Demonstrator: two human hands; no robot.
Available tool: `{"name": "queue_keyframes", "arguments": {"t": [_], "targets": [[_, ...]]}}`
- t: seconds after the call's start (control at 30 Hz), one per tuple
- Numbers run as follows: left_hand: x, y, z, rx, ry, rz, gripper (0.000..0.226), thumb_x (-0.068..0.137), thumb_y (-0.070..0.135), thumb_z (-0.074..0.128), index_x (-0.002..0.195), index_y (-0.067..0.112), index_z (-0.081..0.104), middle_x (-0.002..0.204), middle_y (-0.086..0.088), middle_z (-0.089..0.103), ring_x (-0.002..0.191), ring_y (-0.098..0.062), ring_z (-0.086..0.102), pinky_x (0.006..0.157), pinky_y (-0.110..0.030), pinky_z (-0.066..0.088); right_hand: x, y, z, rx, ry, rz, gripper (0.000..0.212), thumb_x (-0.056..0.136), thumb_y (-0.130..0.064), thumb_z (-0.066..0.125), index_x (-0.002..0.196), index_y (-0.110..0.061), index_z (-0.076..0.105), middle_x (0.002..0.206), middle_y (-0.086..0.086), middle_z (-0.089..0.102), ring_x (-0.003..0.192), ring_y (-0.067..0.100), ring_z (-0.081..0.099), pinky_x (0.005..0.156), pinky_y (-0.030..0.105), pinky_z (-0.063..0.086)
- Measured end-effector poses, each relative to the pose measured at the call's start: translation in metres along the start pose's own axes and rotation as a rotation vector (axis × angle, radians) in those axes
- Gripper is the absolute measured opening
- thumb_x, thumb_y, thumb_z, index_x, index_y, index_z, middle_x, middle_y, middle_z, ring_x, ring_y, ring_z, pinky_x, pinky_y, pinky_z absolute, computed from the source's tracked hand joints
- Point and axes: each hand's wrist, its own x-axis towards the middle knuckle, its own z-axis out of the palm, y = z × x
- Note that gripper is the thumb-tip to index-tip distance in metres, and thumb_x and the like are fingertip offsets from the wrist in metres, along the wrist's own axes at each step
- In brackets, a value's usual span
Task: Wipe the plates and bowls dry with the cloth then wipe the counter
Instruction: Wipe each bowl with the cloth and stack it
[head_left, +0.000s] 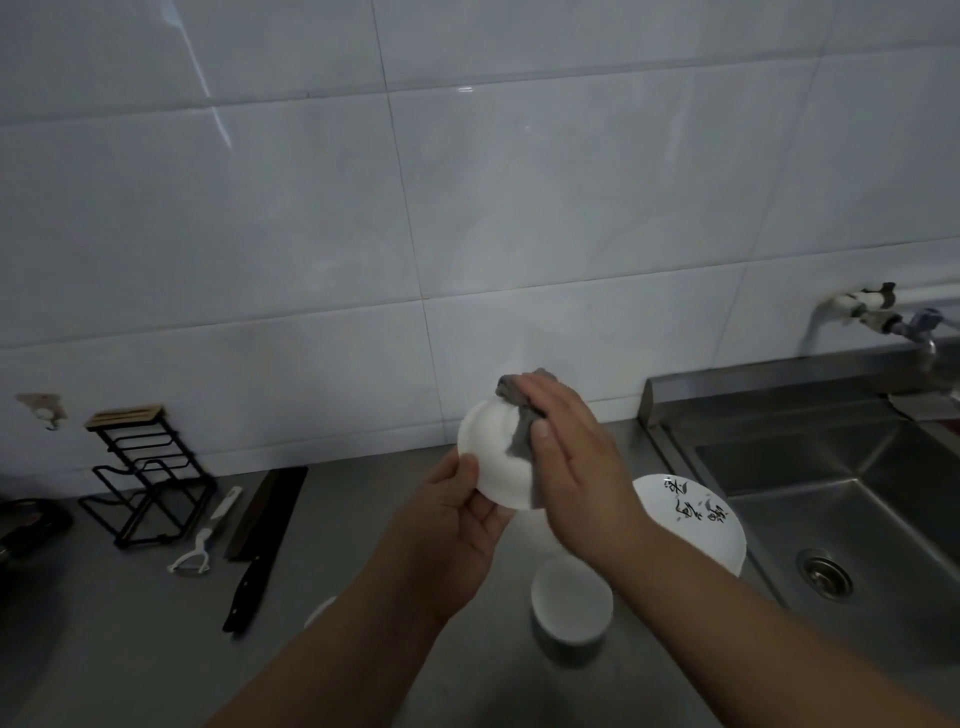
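My left hand (457, 525) grips a small white bowl (493, 452) by its lower rim and holds it tilted above the steel counter (363, 519). My right hand (566, 457) presses a grey cloth (519, 431) against the bowl's right side, fingers fairly straight over the cloth, thumb on it. On the counter below stand a white bowl (571, 603) and, beside the sink, a white plate (696, 519) with black markings. A white edge of another dish (319, 610) peeks out from behind my left forearm.
A steel sink (831, 493) with a drain lies at the right, a wall tap (883, 317) above it. At the left stand a black wire rack (145, 478), a white peeler (208, 535), and a dark knife (254, 577) beside a dark sheath.
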Motion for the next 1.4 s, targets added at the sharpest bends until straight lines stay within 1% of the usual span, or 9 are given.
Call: {"name": "queue_keyframes", "arguments": {"t": [0.13, 0.3, 0.4, 0.5, 0.67, 0.83, 1.1, 1.27, 1.4], "targets": [[0.003, -0.014, 0.0, -0.031, 0.019, 0.001, 0.035, 0.107, 0.011, 0.041, 0.136, 0.0, 0.058, 0.128, -0.019, 0.069, 0.111, -0.026, 0.071, 0.087, -0.038, 0.062, -0.011, 0.008, -0.003, 0.21, 0.021, 0.253, 0.04, 0.107, -0.03, 0.036, 0.145, -0.033, 0.047, 0.147, -0.017, 0.052, 0.137, -0.005, 0.045, 0.117, 0.02, 0.034], [0.022, -0.027, -0.006, -0.077, 0.072, 0.026, 0.035, 0.108, 0.011, 0.038, 0.136, 0.0, 0.055, 0.123, -0.019, 0.072, 0.102, -0.025, 0.075, 0.085, -0.037, 0.062, -0.052, 0.012, 0.003, 0.04, 0.035, 0.371, 0.049, 0.108, -0.018, 0.044, 0.155, -0.033, 0.037, 0.148, -0.022, 0.039, 0.137, -0.012, 0.035, 0.113, 0.007, 0.025], [0.036, -0.033, -0.016, -0.064, 0.149, 0.019, 0.033, 0.109, 0.011, 0.04, 0.137, 0.002, 0.055, 0.121, -0.016, 0.072, 0.096, -0.023, 0.076, 0.08, -0.037, 0.064, -0.057, 0.028, -0.012, 0.003, 0.002, 0.519, 0.027, 0.106, -0.02, 0.048, 0.122, -0.035, 0.064, 0.113, -0.013, 0.067, 0.103, -0.005, 0.06, 0.093, 0.02, 0.048], [0.044, -0.042, -0.025, -0.039, 0.192, -0.018, 0.027, 0.108, 0.01, 0.041, 0.128, 0.005, 0.059, 0.115, -0.011, 0.074, 0.086, -0.02, 0.077, 0.081, -0.04, 0.06, -0.057, 0.042, -0.032, -0.008, -0.135, 0.694, 0.026, 0.104, -0.026, 0.047, 0.089, -0.024, 0.068, 0.081, -0.005, 0.07, 0.08, 0.004, 0.064, 0.068, 0.02, 0.045], [0.045, -0.066, -0.032, 0.079, 0.156, -0.144, 0.026, 0.108, 0.012, 0.043, 0.122, 0.005, 0.063, 0.113, -0.011, 0.076, 0.096, -0.02, 0.076, 0.085, -0.037, 0.058, -0.058, 0.069, -0.055, -0.051, -0.21, 0.823, 0.054, 0.108, -0.05, 0.035, 0.088, -0.017, 0.072, 0.086, -0.004, 0.074, 0.085, 0.009, 0.066, 0.076, 0.023, 0.045], [0.056, -0.094, -0.054, 0.291, 0.196, -0.282, 0.026, 0.106, 0.015, 0.049, 0.125, 0.005, 0.063, 0.118, -0.011, 0.075, 0.106, -0.024, 0.072, 0.088, -0.038, 0.055, -0.074, 0.1, -0.063, -0.064, -0.384, 0.863, 0.051, 0.105, -0.047, 0.046, 0.079, -0.006, 0.063, 0.081, 0.009, 0.072, 0.069, 0.012, 0.057, 0.072, 0.029, 0.045], [0.06, -0.148, -0.092, 0.642, 0.425, -0.323, 0.013, 0.099, 0.024, 0.067, 0.091, 0.014, 0.07, 0.063, 0.001, 0.049, 0.054, -0.009, 0.041, 0.051, -0.023, 0.028, -0.115, 0.145, -0.054, -0.001, -0.472, 1.062, 0.055, 0.108, -0.044, 0.035, 0.097, -0.005, 0.072, 0.099, 0.01, 0.074, 0.093, 0.018, 0.062, 0.094, 0.038, 0.048], [0.07, -0.166, -0.102, 0.566, 0.477, -0.289, 0.029, 0.104, 0.032, 0.057, 0.092, 0.009, 0.07, 0.073, -0.006, 0.059, 0.065, -0.015, 0.054, 0.061, -0.027, 0.04, -0.125, 0.16, -0.045, -0.032, -0.466, 1.073, 0.046, 0.106, -0.045, 0.039, 0.09, -0.013, 0.067, 0.094, 0.003, 0.071, 0.093, 0.02, 0.063, 0.086, 0.035, 0.046], [0.079, -0.172, -0.117, 0.704, 0.438, -0.236, 0.01, 0.098, 0.019, 0.068, 0.105, 0.016, 0.074, 0.097, -0.004, 0.074, 0.083, -0.017, 0.066, 0.071, -0.029, 0.053, -0.136, 0.179, -0.035, -0.047, -0.471, 1.079, 0.027, 0.097, -0.036, 0.061, 0.117, -0.018, 0.061, 0.107, -0.002, 0.069, 0.101, 0.018, 0.064, 0.087, 0.032, 0.047]]}}
